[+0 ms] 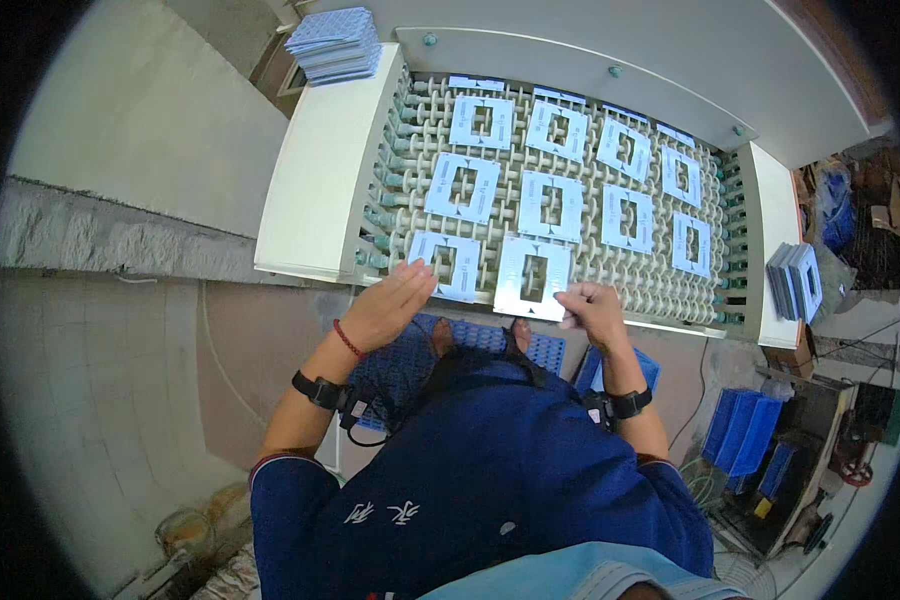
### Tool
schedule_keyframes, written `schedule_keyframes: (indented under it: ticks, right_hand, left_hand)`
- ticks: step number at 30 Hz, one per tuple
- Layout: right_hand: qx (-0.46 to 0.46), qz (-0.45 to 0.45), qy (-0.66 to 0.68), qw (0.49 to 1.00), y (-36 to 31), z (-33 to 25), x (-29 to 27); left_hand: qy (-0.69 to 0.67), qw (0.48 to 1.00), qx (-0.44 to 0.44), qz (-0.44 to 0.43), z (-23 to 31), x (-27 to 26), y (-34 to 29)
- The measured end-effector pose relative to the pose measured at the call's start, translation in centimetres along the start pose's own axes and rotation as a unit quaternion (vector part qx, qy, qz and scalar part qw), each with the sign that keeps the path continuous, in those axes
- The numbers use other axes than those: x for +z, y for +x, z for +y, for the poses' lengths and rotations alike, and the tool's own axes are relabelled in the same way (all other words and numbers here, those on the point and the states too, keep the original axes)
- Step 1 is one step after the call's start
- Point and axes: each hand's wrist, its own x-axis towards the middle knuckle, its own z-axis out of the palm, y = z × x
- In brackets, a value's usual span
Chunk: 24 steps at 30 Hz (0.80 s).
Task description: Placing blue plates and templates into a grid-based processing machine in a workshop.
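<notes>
Pale-blue face mask cloth [570, 575] bulges up at six o'clock, closest of all, and just beyond it spreads a navy short-sleeved shirt [530, 440] with white lettering on it. From where I stand, both bare forearms reach ahead and angle inward, the left toward one o'clock, the right toward eleven, elbows bent and apart. Each wrist wears a black strap with a small device; the left also has a red beaded bracelet [348, 338].

That left hand [398, 300] is flat and unclenched, fingers nearly straight and together, pointing between one and two o'clock. Its fingertips overlap the left edge of a light-blue rectangular plate with a cut-out window [467, 272]; whether they press on it I cannot tell. Opposite, the right hand [592, 308] is curled, thumb and fingers pinching the right edge of a shinier pale windowed plate [508, 282], which sits over the near edge of the white plastic roller bed [660, 285], just beside its left-hand neighbour.

More windowed plates [627, 218] lie in rows toward twelve and one o'clock. One blue stack [335, 45] rests on the white side ledge [320, 180] at eleven o'clock, another grey-blue stack [795, 283] at three.
</notes>
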Motion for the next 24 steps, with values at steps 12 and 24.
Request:
schedule_keyframes:
  ticks: [12,24]
  right_hand:
    - [-0.401,-0.001,-0.583,0.707,0.3,-0.3,4.2]
    - [-0.385,0.148,-0.518,0.750,-3.4,-5.7,-3.1]
  left_hand:
    - [0.020,0.996,-0.069,-0.054,0.7,2.0,2.8]
    - [-0.021,0.988,-0.114,-0.106,0.2,0.3,5.9]
